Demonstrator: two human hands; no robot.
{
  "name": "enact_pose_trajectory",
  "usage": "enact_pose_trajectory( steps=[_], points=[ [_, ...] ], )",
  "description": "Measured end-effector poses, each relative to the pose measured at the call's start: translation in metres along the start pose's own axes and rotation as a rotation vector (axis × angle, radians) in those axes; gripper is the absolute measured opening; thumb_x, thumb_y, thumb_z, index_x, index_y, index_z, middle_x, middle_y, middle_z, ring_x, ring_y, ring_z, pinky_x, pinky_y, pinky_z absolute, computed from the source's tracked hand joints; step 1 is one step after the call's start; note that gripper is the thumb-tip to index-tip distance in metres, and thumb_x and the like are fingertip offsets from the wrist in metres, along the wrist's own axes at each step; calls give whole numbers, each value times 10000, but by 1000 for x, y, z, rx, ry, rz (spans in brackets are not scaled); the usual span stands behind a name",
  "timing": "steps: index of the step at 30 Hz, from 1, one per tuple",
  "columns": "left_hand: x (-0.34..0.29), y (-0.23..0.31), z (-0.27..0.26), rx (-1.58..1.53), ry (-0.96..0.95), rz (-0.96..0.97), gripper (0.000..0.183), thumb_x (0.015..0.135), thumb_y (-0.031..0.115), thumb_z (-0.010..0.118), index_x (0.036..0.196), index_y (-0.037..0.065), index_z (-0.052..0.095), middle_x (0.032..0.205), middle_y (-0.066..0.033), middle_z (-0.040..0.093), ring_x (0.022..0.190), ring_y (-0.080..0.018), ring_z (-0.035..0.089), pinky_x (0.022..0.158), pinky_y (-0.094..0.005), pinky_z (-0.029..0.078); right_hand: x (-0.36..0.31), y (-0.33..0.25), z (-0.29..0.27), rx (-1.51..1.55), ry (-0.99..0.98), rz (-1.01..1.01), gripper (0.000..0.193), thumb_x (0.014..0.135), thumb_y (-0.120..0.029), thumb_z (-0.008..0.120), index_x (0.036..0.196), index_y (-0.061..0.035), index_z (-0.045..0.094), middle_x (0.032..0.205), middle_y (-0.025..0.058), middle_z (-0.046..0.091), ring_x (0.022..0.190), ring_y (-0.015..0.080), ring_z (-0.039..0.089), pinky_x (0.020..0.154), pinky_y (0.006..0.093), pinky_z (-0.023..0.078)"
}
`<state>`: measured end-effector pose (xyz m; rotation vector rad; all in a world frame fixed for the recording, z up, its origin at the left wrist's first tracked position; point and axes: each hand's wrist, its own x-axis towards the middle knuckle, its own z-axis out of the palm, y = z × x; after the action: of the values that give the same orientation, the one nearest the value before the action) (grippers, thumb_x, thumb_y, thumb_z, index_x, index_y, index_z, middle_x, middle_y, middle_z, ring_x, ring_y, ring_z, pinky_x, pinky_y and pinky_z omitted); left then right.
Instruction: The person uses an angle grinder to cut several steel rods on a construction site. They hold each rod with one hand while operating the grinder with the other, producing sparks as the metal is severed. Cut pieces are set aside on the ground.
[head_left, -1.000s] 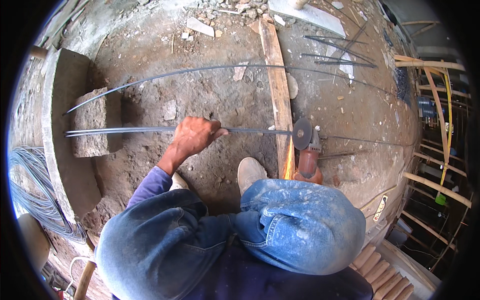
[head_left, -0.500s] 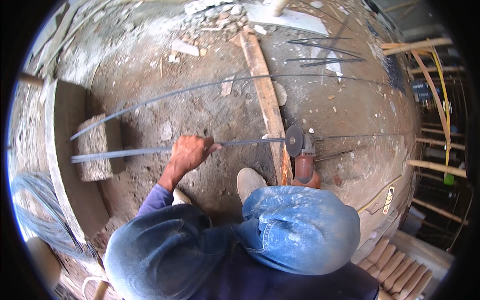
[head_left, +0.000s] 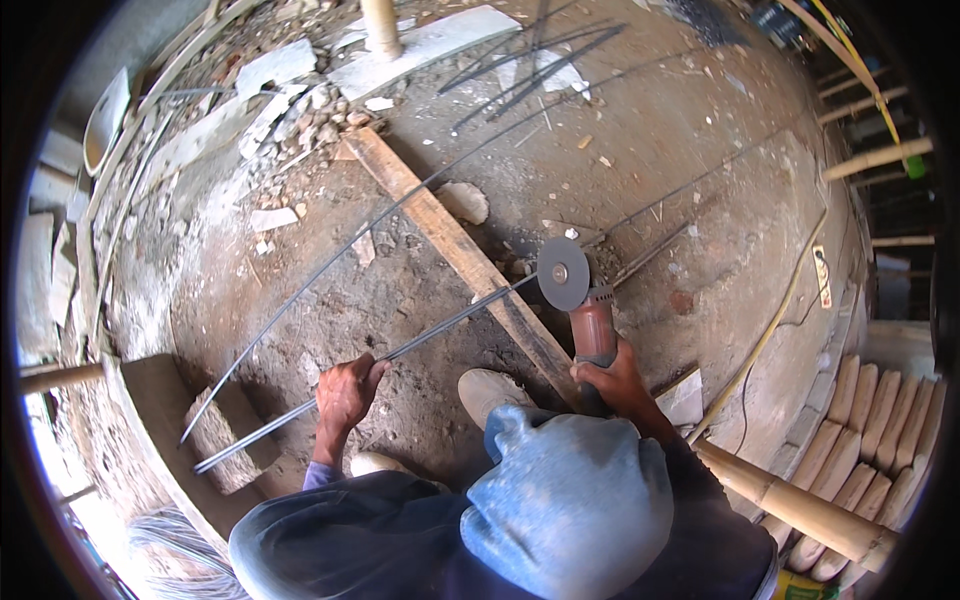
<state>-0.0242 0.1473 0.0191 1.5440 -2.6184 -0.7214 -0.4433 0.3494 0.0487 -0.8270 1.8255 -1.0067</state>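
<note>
My left hand is closed around a small bundle of thin steel rods. The bundle runs from a rough block at the lower left and rests across a wooden plank. In my right hand is an angle grinder, gripped by its reddish body. Its grey disc faces up beside the plank, at the bundle's far end. Whether disc and rods touch cannot be made out. Past the disc, a thin rod lies along the ground.
Another long rod crosses the plank farther off. Bent dark rods and rubble lie at the back. A yellowish cable and power strip are at right, near a bamboo pole. Coiled wire sits lower left.
The orange sparks along the plank are gone. More of the grinder and my right hand shows, out from behind my knee. The whole view has turned, so plank and rods now slant.
</note>
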Motion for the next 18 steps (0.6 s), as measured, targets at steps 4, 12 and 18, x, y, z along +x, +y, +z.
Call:
enact_pose_trajectory(
  steps=[4,12,18],
  points=[
    [2,-1,0,35,-51,8,488,1079,518,662,874,75,655,743,-181,695,725,-441,703,654,-537,530,-11,-8,-10,129,0,103,374,832,-98,840,1143,2,657,962,76,728,833,164,721,779,353,596],
    [4,-1,-1,98,-88,63,531,1035,559,717,848,78,592,715,-161,662,685,-431,677,618,-521,513,-22,-6,-17,219,84,220,344,844,-132,819,1122,-5,661,936,68,724,821,166,723,767,352,591],
    [-2,4,2,127,-59,-10,482,997,505,789,868,82,597,725,-149,673,678,-426,681,613,-517,515,-28,2,-18,234,85,278,469,814,-169,827,1201,12,633,952,76,698,834,190,700,768,379,577]
  ],
)
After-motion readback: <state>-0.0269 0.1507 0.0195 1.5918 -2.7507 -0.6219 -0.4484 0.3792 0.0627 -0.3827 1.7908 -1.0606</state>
